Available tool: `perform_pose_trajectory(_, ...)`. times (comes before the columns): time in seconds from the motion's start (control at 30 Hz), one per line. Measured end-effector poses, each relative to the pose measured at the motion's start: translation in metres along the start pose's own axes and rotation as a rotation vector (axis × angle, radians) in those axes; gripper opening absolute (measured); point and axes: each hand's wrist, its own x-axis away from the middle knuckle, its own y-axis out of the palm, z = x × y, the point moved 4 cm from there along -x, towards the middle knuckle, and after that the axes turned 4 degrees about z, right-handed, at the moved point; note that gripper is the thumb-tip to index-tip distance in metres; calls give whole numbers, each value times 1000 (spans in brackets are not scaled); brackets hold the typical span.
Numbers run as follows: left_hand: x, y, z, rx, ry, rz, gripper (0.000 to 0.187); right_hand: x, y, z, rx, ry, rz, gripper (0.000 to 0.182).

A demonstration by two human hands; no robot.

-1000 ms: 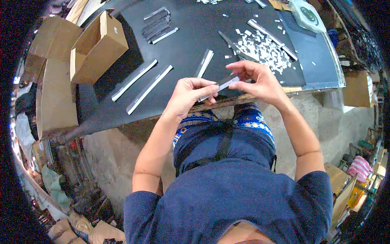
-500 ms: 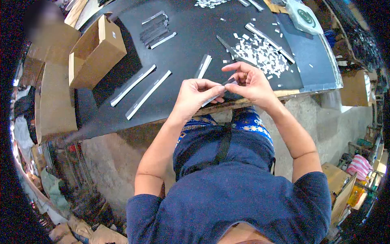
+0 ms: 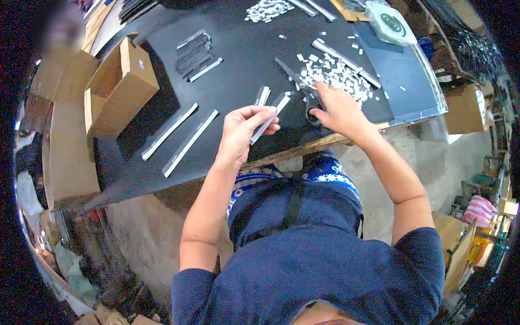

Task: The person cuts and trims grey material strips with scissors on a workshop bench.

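My left hand [image 3: 242, 130] pinches a narrow strip [image 3: 271, 118], black with a white band, between thumb and fingers at the table's front edge. Another black-and-white strip [image 3: 262, 96] lies just beyond it. My right hand [image 3: 343, 111] is at the scissors [image 3: 310, 102], thumb and forefinger apart around the dark handles, the other fingers partly hidden. The scissors' blades [image 3: 285, 70] point away to the left. A heap of small white pieces [image 3: 338, 74] lies beyond the fingertips.
Two strips [image 3: 189, 144] lie on the black tabletop at left, near an open cardboard box [image 3: 122, 89]. Farther back are a stack of dark strips [image 3: 194, 56] and another white heap [image 3: 268, 10]. A clear plastic container [image 3: 390, 24] stands at back right.
My right hand has let go of the strip and moved right to the scissors. My left hand keeps the strip, which now shows along its length.
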Motion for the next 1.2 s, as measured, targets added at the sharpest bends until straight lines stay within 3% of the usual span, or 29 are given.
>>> perform_pose_trajectory(0.17,-10,9,2,15,6,-42,14,-9,-5,5,71,-102,23,49)
perform_pose_trajectory(0.3,-16,12,7,24,-28,-50,15,-12,-23,7,-267,94,-98,42)
perform_pose_trajectory(0.37,-19,13,10,30,-47,-38,15,-5,-19,22,-728,351,-278,41)
perform_pose_trajectory(0.43,-21,12,13,-9,-51,-31,18,5,-24,21,-902,385,-311,42)
perform_pose_trajectory(0.5,-19,17,18,30,-51,-52,20,18,-30,22,-1209,448,-125,47)
perform_pose_trajectory(0.53,-21,17,16,1,-70,-67,23,26,-30,24,-1363,394,-113,59)
perform_pose_trajectory(0.57,-21,17,18,1,-73,-55,23,35,-30,23,-1369,393,-125,59)
perform_pose_trajectory(0.67,-21,25,21,21,-72,-116,24,64,-31,15,-1658,476,-242,88)
perform_pose_trajectory(0.8,-25,29,18,48,-49,-173,24,88,-36,-11,-1957,559,-446,95)
perform_pose_trajectory(0.9,-25,32,20,18,-48,-150,23,92,-31,-20,-1923,435,-442,93)
perform_pose_trajectory(0.97,-27,32,19,22,-68,-139,22,95,-27,-15,-1855,548,-421,84)
perform_pose_trajectory(1.2,-26,32,26,5,-37,-124,21,90,-27,-16,-1705,576,-304,58)
